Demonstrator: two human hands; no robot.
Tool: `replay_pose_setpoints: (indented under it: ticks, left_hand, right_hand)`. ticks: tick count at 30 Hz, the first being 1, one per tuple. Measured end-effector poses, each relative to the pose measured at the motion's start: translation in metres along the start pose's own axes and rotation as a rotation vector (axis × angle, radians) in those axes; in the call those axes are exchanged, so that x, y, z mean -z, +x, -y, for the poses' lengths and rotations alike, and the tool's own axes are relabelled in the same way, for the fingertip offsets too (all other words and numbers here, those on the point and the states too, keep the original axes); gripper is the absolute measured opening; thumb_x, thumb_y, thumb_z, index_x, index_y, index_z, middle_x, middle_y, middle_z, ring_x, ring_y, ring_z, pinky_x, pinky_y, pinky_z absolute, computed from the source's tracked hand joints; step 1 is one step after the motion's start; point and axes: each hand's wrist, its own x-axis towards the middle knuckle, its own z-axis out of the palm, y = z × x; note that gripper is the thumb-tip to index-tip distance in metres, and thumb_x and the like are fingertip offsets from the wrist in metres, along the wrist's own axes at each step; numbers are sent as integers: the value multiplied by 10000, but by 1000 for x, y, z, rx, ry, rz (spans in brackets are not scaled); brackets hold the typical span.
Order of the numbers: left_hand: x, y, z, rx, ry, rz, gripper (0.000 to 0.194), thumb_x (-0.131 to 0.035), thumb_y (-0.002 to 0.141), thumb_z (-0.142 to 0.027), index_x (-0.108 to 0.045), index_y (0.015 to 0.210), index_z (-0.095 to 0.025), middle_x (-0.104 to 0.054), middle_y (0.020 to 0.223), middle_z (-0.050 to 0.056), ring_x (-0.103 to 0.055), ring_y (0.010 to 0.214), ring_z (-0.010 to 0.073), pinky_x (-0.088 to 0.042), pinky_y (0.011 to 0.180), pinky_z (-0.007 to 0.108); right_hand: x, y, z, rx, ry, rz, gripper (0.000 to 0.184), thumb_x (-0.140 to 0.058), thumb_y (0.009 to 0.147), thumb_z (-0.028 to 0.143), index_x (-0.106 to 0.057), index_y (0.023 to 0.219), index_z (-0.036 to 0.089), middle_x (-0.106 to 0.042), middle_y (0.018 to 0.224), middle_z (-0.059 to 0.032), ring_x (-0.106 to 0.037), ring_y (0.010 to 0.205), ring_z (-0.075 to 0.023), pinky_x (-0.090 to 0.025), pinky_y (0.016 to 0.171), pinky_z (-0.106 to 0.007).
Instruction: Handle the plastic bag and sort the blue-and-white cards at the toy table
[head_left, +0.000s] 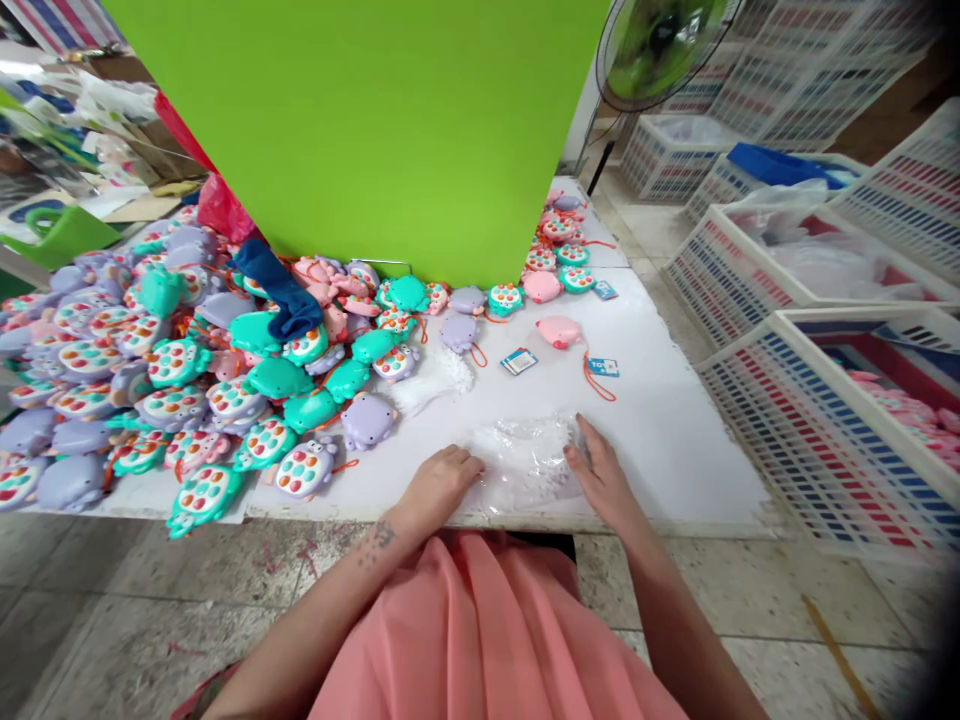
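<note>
The clear plastic bag lies flat on the near edge of the white worktop, directly in front of us. Our left hand rests on its left side, with the fingers lying close together and pressed down. Our right hand sits at its right side, with the fingers slightly spread and their tips on the plastic. We cannot tell whether either hand pinches the bag.

Just beyond it lies a loose bunch of white netting. Nearby are a lilac plastic toy, a pink plastic toy with an orange cord, and two small blue cards. To the left, a large heap of pastel toys with coloured buttons spreads across the worktop against a green panel. White plastic crates stand on the tiled floor to our right.
</note>
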Motion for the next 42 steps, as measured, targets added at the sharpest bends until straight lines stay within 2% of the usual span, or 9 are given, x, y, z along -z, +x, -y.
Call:
replay_pose_setpoints:
  ticks: [4, 10, 14, 18, 21, 25, 29, 34, 42]
  left_hand:
    - [-13, 5, -8, 14, -38, -40, 187, -453, 922, -280, -600, 930, -164, -585, 878, 53, -525, 863, 193, -445, 788, 315]
    - [-9, -9, -4, 65, -95, -65, 155, -459, 918, -233, -595, 980, -190, -568, 975, 45, -522, 893, 172, -448, 771, 277]
    - [-2, -20, -11, 45, -57, -29, 245, -447, 918, -368, -600, 922, -176, -580, 867, 40, -540, 813, 174, -439, 714, 281]
    - [-7, -26, -22, 7, -19, 25, 422, -496, 824, -579, -586, 866, -169, -579, 796, 33, -547, 758, 188, -422, 648, 285]
    - [-16, -25, -26, 34, 24, 38, 320, -521, 850, -488, -580, 880, -174, -584, 829, 31, -548, 781, 189, -420, 655, 284]
    - [-20, -20, -24, 51, 26, 52, 132, -503, 888, -263, -587, 828, -182, -577, 833, 19, -542, 802, 169, -423, 687, 266]
    - [-10, -19, -17, 88, 10, 19, 97, -541, 863, -237, -594, 805, -179, -569, 843, 24, -535, 807, 173, -431, 707, 271]
    - [2, -22, -6, 166, -181, -61, 96, -511, 877, -220, -598, 862, -185, -569, 876, 35, -542, 833, 173, -440, 728, 273]
    - [-5, -28, 16, 448, -655, -456, 275, -399, 895, -223, -430, 1167, -192, -496, 1175, 91, -546, 882, 150, -472, 781, 321]
  right_hand:
    - [4, 0, 2, 31, -62, -49, 625, -337, 912, 524, -301, 1407, 145, -394, 1384, -177, -365, 1271, -316, -329, 1029, -527]
    - [20, 19, 24, 194, -273, -159, 539, -399, 915, 449, -399, 1347, 127, -442, 1342, -181, -385, 1242, -317, -332, 1006, -506]
    - [18, 37, 46, 353, -351, 34, 360, -407, 926, 315, -525, 1237, 178, -561, 1241, -107, -442, 1191, -281, -342, 984, -460]
    - [5, 51, 64, 404, -421, 262, 316, -446, 914, 236, -553, 1203, 169, -596, 1196, -96, -496, 1125, -262, -348, 951, -411]
    - [-6, 57, 74, 370, -472, 377, 307, -481, 907, 229, -560, 1194, 158, -631, 1109, -105, -542, 1042, -258, -362, 900, -381]
    - [-13, 61, 80, 330, -515, 413, 225, -522, 888, 248, -617, 1078, 175, -638, 987, -98, -559, 947, -255, -367, 837, -352]
    - [-12, 62, 77, 297, -432, 398, 117, -501, 869, 185, -616, 893, 178, -634, 914, -66, -556, 890, -219, -362, 793, -312]
    - [-6, 64, 69, 196, -200, 369, 104, -466, 867, 194, -569, 859, 189, -651, 858, -40, -583, 812, -191, -376, 706, -274]
    - [4, 67, 50, 43, 248, 310, 165, -465, 850, 355, -524, 803, 208, -614, 779, -6, -562, 751, -184, -393, 670, -284]
